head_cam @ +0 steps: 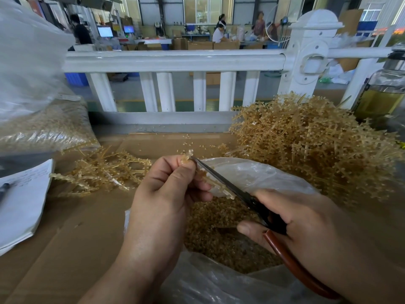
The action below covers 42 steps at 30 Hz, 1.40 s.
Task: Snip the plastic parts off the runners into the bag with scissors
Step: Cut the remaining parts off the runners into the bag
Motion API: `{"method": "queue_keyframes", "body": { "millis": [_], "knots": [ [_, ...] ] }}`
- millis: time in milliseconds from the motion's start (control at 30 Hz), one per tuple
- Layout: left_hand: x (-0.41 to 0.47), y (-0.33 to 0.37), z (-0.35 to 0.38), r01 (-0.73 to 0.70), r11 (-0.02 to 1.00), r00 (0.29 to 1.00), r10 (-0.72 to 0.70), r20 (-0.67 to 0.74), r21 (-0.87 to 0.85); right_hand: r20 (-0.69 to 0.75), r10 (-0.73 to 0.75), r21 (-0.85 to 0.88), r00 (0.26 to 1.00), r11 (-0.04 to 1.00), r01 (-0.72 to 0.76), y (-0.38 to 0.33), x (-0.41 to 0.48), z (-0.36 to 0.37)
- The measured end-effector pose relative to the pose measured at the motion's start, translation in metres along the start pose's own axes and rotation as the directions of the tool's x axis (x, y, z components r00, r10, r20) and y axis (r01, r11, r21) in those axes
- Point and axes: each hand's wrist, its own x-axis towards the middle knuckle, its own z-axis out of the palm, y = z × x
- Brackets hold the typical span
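My left hand (pixel 166 194) pinches a thin amber plastic runner (pixel 207 179) by its upper end, holding it over the open clear bag (pixel 252 174). My right hand (pixel 306 229) grips the scissors (pixel 232 187) by their brown handles. The dark blades lie along the runner, with the tip touching its top end near my left thumb. Inside the bag lies a heap of small amber cut parts (pixel 221 233).
A big pile of uncut amber runners (pixel 311 145) lies at the right, a smaller pile of runners (pixel 103 172) at the left. A filled bag of parts (pixel 43 126), white papers (pixel 22 200), a glass jar (pixel 381 93) and a white railing (pixel 175 60) surround the cardboard surface (pixel 76 233).
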Motion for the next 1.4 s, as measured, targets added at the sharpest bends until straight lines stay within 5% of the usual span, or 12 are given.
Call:
{"method": "queue_keyframes", "body": {
  "millis": [867,1400],
  "knots": [
    [-0.0060,0.0039,0.0019,-0.176,0.961,0.977,0.197,-0.084,0.212,-0.021,0.036,-0.033,0.999,0.999,-0.037,-0.0037,-0.0007,0.0050],
    [-0.0021,0.0059,-0.0030,-0.103,0.970,0.981,0.135,-0.138,0.220,0.014,0.063,-0.003,0.998,0.998,-0.063,-0.0048,0.0002,0.0045]
  ]
}}
